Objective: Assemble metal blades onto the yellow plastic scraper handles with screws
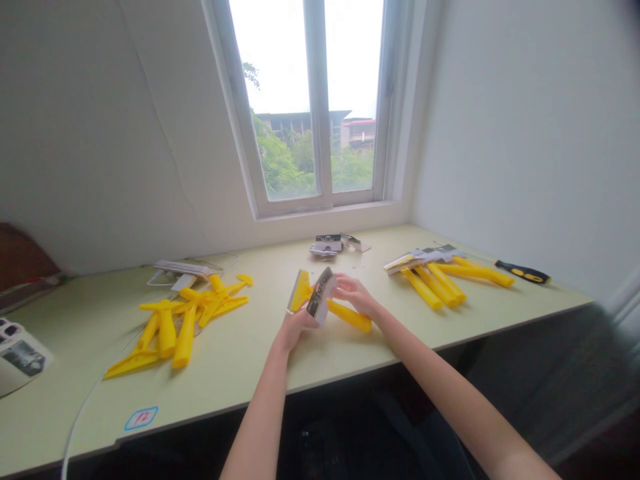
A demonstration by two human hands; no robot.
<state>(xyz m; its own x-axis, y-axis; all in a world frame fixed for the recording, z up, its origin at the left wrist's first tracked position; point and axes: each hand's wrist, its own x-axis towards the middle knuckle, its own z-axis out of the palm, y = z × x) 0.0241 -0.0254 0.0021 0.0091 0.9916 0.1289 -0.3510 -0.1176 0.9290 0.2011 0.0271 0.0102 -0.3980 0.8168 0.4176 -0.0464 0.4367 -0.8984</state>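
We find the left hand point(299, 328) closed from below around a yellow plastic tool point(350, 315), held just above the surface point(250, 377) at mid-front. A printed card point(320, 295) sits on the tool's flat yellow head, and the right hand point(354, 293) grips the card's edge with curled fingers (the exact fit of card on tool is hidden by the fingers and, as far as we can judge, it wraps the head). To the left lies a loose pile of similar yellow tools point(175, 330), touching a stack of cards point(183, 269). To the right, more yellow tools point(435, 281) lie side by side under further cards point(420, 259), just beside a black-and-yellow screwdriver point(523, 271). Another small group of cards point(327, 245) sits near the wall, below the window point(310, 100).
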